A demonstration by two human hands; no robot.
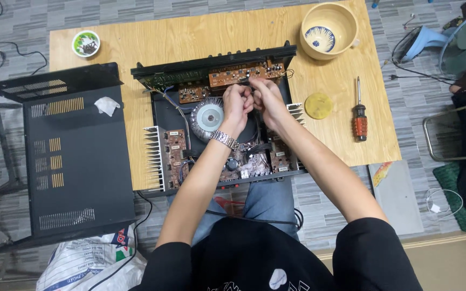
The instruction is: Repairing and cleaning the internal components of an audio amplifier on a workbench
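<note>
Above the toroid (207, 116), head view: left hand (238, 102) and right hand (264, 97) are meeting, fingers curled and pinching something too small to tell, just below the brown board (244, 73), which is running left-right along the chassis (163, 110) rear; both hands equally near.

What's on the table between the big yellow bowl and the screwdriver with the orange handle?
In the head view, a flat round yellow disc lies on the wooden table, below the yellow bowl and just left of the orange-handled screwdriver.
</note>
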